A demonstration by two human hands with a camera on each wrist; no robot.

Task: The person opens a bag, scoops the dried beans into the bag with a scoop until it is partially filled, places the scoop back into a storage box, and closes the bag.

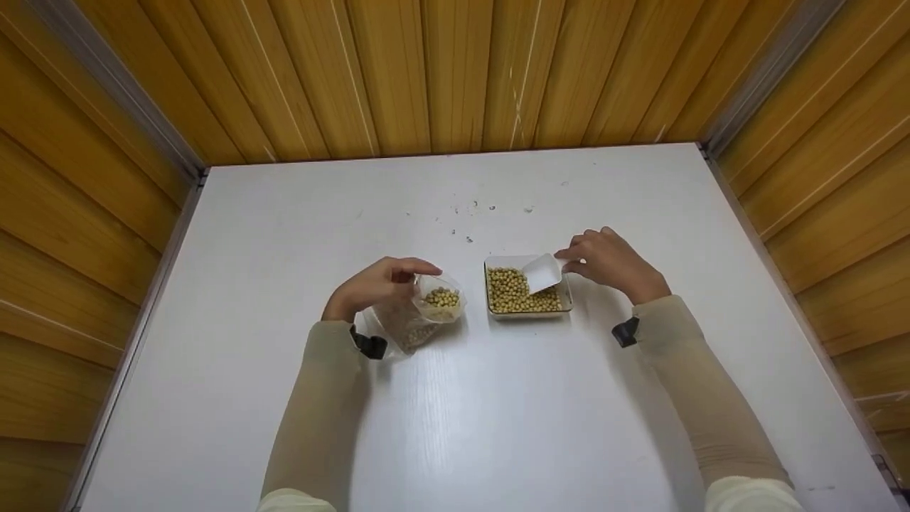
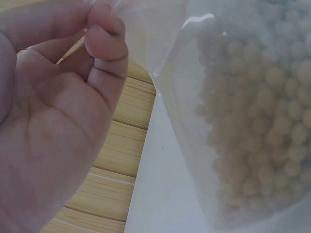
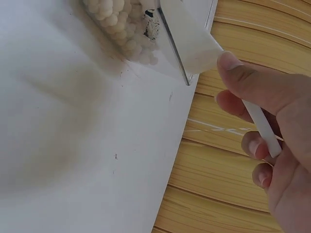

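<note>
My left hand (image 1: 377, 286) pinches the rim of a clear plastic bag (image 1: 409, 327), whose mouth stands open toward the right. Soybeans (image 1: 442, 299) show inside the bag, and in the left wrist view they fill its lower part (image 2: 267, 121). To the right of the bag stands a clear rectangular container (image 1: 530, 315) holding more soybeans (image 1: 508, 288). My right hand (image 1: 608, 262) grips the handle of a white scoop (image 1: 543, 273), thumb on top. The scoop is tilted over the container's right side, its front edge down at the beans.
Both stand on a white table (image 1: 441, 419). Small dark specks (image 1: 469, 240) lie behind the container. Wood-patterned panels (image 1: 455, 78) close off the back and both sides. Each wrist wears a black strap (image 1: 625, 331).
</note>
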